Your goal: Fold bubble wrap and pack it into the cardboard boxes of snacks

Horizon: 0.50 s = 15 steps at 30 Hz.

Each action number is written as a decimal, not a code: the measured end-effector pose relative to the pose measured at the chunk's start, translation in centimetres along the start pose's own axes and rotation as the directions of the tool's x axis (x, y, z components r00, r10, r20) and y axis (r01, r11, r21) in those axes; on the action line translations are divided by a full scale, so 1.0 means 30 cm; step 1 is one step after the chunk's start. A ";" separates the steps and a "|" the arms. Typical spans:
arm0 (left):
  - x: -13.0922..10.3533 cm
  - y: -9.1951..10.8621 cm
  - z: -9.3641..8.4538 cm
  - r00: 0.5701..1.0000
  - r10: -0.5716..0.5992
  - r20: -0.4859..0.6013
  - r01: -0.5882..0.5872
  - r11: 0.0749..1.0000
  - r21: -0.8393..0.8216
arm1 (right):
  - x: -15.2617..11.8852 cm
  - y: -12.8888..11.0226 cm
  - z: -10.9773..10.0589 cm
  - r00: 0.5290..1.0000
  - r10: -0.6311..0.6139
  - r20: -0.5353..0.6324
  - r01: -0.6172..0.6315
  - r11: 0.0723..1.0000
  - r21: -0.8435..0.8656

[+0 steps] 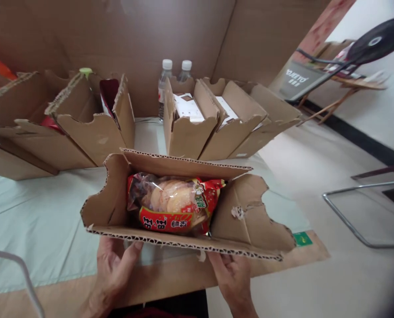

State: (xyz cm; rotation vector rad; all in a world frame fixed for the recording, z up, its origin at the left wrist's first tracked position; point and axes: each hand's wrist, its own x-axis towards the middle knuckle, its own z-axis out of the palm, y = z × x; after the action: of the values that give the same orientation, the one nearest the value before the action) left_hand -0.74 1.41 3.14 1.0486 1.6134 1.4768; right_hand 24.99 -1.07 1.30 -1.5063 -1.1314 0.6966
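Note:
A long open-topped cardboard box is in front of me, its near side toward my body. Inside lies a red and clear bag of rice crackers, with the round crackers showing through the film. My left hand grips the near side of the box at its left, thumb against the cardboard. Farther right along that same side, my right hand holds it too. The box hides most of the fingers of both hands, and I cannot tell whether it touches the table.
Behind stand several more cardboard boxes, some with white packs inside. Two water bottles stand between the groups. A pale green cloth covers the table. A metal-framed chair is at the right; a white cable at lower left.

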 end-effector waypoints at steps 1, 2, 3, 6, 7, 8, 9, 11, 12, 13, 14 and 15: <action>0.002 0.003 0.013 1.000 0.019 -0.008 -0.019 1.000 0.015 | 0.007 -0.013 0.007 1.000 0.016 -0.021 -0.015 1.000 0.018; 0.004 0.004 0.026 0.999 0.032 -0.010 -0.032 0.999 0.030 | 0.015 -0.022 0.014 0.999 0.034 -0.039 -0.032 0.999 0.044; 0.007 0.005 0.036 0.999 0.041 -0.002 -0.041 0.998 0.048 | 0.021 -0.028 0.019 0.997 0.052 -0.053 -0.048 0.996 0.071; 0.017 0.000 0.051 0.998 0.064 -0.001 -0.063 0.988 0.140 | 0.033 -0.022 0.023 0.996 0.071 -0.051 -0.066 0.993 0.100; 0.019 -0.002 0.049 0.997 0.083 0.001 -0.082 0.983 0.162 | 0.033 -0.016 0.021 0.997 0.063 -0.043 -0.059 0.994 0.093; 0.021 -0.005 0.046 0.994 0.108 0.010 -0.108 0.979 0.175 | 0.032 -0.011 0.018 0.998 0.053 -0.033 -0.051 0.996 0.078; 0.022 -0.007 0.042 0.991 0.134 0.024 -0.136 0.974 0.183 | 0.030 -0.007 0.014 0.999 0.043 -0.024 -0.041 0.998 0.057; 0.023 -0.007 0.033 0.984 0.171 0.058 -0.179 0.964 0.196 | 0.028 -0.010 0.007 0.999 0.032 0.001 -0.032 0.999 0.010; 0.024 -0.004 0.031 0.980 0.180 0.084 -0.193 0.960 0.203 | 0.031 -0.018 0.004 0.999 0.034 0.019 -0.034 0.999 -0.012; 0.027 0.003 0.033 0.978 0.179 0.108 -0.199 0.957 0.211 | 0.038 -0.031 0.000 0.999 0.036 0.036 -0.035 0.999 -0.033; 0.031 0.015 0.039 0.976 0.174 0.127 -0.198 0.956 0.215 | 0.051 -0.047 -0.004 0.999 0.033 0.043 -0.031 0.998 -0.049; 0.038 0.031 0.050 0.975 0.168 0.144 -0.196 0.957 0.212 | 0.070 -0.066 -0.009 0.999 0.026 0.041 -0.023 0.998 -0.063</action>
State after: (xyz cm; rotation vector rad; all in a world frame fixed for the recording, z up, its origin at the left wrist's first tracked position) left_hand 0.21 3.10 3.92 1.4233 1.6583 1.3349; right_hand 25.43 0.69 3.55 -1.5673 -1.1775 0.7177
